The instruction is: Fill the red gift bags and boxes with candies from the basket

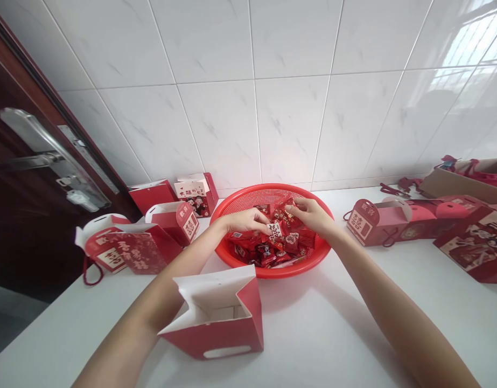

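A red plastic basket (274, 274) with wrapped candies (268, 253) in it stands near the wall. Inside its rim, my left hand (246, 222) pinches a red and white candy packet (274, 230) between thumb and fingers. My right hand (307, 214) is closed on a red candy packet (287, 215) at the back right of the basket. Nearer to me, an open red box (219, 337) with a white inside stands by my left forearm, its flaps up.
Several red boxes (141, 250) stand at the left, near a dark door (26, 215). More closed red boxes (381, 221) line the right side, with a cardboard box (454, 186) behind. A tiled wall (288, 129) rises behind the white table (313, 345).
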`<control>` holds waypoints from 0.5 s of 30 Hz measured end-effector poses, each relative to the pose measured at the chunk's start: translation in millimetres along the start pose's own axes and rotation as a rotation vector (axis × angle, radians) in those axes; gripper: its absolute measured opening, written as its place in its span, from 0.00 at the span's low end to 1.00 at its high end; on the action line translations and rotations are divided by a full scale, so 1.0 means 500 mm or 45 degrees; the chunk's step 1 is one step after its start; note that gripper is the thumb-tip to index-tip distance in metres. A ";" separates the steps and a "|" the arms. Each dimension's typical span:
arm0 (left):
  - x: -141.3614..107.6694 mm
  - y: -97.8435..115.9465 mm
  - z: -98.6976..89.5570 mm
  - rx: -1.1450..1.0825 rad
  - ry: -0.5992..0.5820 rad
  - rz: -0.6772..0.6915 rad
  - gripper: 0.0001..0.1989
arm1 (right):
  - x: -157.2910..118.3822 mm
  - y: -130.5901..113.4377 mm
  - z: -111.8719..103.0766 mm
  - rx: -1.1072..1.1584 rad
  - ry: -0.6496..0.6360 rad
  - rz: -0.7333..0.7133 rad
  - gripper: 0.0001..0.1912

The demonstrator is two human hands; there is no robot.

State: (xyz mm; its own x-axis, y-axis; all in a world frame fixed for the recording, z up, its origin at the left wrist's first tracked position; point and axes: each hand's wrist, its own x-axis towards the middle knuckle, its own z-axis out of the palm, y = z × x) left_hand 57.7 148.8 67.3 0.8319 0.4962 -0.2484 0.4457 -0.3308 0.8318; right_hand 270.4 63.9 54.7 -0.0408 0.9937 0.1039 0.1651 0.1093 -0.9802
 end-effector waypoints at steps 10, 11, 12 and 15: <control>0.001 0.002 0.002 -0.008 0.080 0.102 0.18 | 0.000 0.002 -0.006 0.041 0.069 -0.163 0.26; 0.002 0.001 0.001 -0.008 0.101 0.118 0.18 | 0.000 0.002 -0.007 0.030 0.060 -0.159 0.26; 0.003 -0.001 0.000 -0.010 0.115 0.129 0.18 | 0.000 0.003 -0.008 0.029 0.046 -0.154 0.26; 0.005 -0.004 -0.001 -0.012 0.137 0.155 0.19 | 0.001 0.004 -0.009 0.051 -0.001 -0.141 0.26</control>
State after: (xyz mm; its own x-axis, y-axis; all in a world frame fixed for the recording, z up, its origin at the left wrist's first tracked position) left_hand 59.0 151.0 65.3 0.8392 0.5361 -0.0913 0.3401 -0.3864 0.8574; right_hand 275.0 64.6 53.6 -0.0571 0.9756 0.2122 0.1201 0.2177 -0.9686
